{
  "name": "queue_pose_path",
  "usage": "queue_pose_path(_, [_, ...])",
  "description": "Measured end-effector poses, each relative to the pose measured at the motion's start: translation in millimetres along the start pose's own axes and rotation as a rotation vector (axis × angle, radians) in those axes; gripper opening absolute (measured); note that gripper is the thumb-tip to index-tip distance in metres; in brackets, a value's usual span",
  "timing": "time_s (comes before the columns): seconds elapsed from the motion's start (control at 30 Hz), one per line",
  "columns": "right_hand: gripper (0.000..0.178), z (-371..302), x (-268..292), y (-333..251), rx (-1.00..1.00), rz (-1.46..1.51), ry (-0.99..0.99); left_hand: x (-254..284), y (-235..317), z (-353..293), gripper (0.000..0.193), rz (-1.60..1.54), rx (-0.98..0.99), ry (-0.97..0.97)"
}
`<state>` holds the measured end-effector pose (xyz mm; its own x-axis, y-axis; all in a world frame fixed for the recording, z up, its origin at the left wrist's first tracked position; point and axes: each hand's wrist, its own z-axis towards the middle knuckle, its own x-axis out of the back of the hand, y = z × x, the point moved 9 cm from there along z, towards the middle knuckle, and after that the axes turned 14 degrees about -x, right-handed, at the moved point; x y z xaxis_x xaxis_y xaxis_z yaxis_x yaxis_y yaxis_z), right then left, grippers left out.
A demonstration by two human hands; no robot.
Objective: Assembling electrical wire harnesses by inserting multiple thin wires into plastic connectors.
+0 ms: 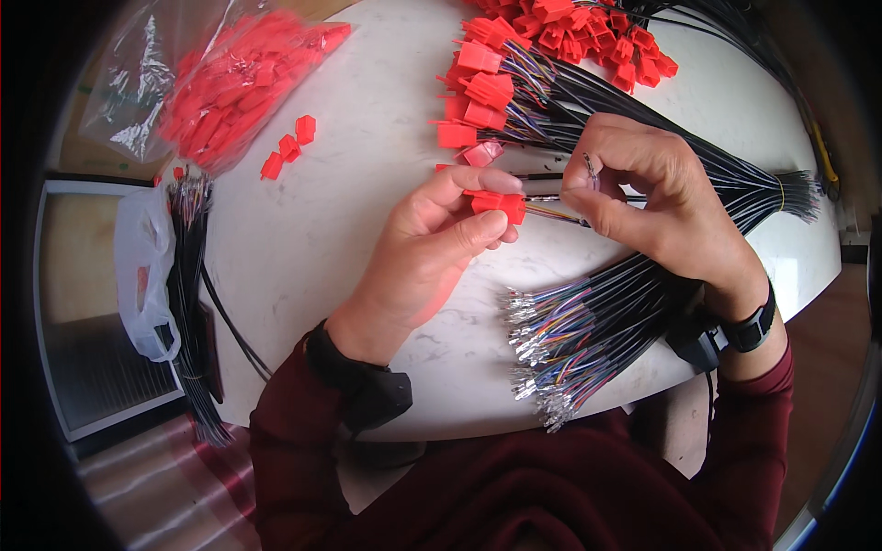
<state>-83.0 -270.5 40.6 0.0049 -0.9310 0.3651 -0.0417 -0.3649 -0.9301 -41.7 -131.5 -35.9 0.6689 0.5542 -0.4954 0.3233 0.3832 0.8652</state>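
Note:
Between the thumb and fingers of my left hand (432, 239) is a red plastic connector housing (501, 206). Several thin coloured wires (551, 213) run out of its right end toward my right hand (643, 188). That hand is pinched on a wire with a small metal terminal (590, 168) at its tip. Beyond both hands lies a bundle of black cables fitted with red housings (487, 90). Closer to me, a second bundle of black cables (634, 298) ends in bare coloured wires with silvery crimped terminals (537, 344).
A clear plastic bag of red housings (253, 83) lies at the far left, with a few loose red housings (289, 147) beside it. Another cable bundle (190, 275) hangs over the table's left edge by a white plastic bag (145, 266). More red housings (597, 37) are piled at the back.

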Motion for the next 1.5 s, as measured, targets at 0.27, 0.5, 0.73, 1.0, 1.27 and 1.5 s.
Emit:
queue_pose_path(0.27, [0.010,-5,1,-7,0.123,-0.124,0.026,-3,-1,0,0.026,-0.059,0.028,0.004])
queue_pose_path(0.5, [0.009,-5,-5,-5,0.129,-0.172,0.006,-6,2,2,0.026,-0.072,-0.027,0.007])
queue_pose_path(0.73, [0.008,-3,-11,-1,0.083,-0.180,-0.001,-6,3,1,0.026,-0.049,-0.016,-0.011])
queue_pose_path(1.0, [0.011,0,-2,4,0.025,-0.059,0.006,-6,6,0,0.028,0.012,-0.029,0.046])
queue_pose_path(1.27, [0.007,0,-5,7,-0.082,-0.063,-0.038,-5,4,0,0.029,-0.028,-0.033,0.039])
queue_pose_path(1.5, [0.009,-2,-9,-4,0.123,-0.171,-0.011,-5,3,1,0.029,-0.011,-0.041,0.042])
